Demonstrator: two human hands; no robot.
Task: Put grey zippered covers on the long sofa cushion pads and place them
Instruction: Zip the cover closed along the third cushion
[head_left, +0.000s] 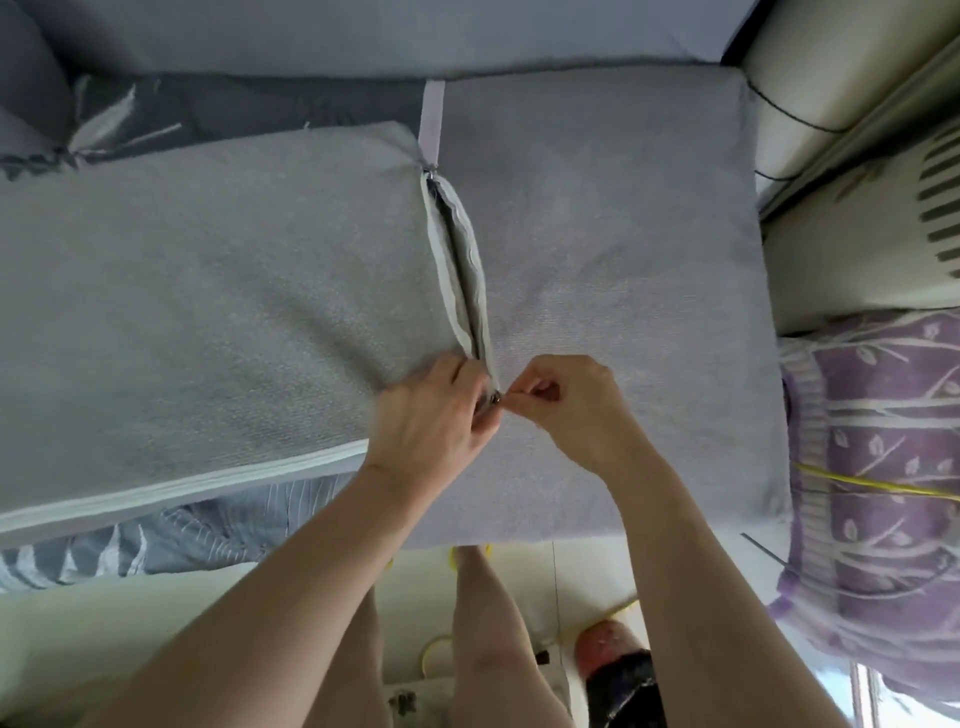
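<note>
A long cushion in a grey zippered cover (208, 291) lies across the sofa, its end facing right. The zipper opening (460, 260) at that end gapes, showing the pad inside. My left hand (431, 421) grips the cover's edge at the near end of the zipper. My right hand (566, 400) pinches the small metal zipper pull (496, 399) right beside the left fingers. A second grey covered cushion (613, 291) lies flat to the right, under my right hand.
The sofa's grey backrest (363, 36) runs along the top. A dark patterned sheet (182, 109) shows behind the left cushion and a striped one (208, 525) below it. A purple leaf-patterned blanket (883, 441) lies at right. My legs stand on the floor below.
</note>
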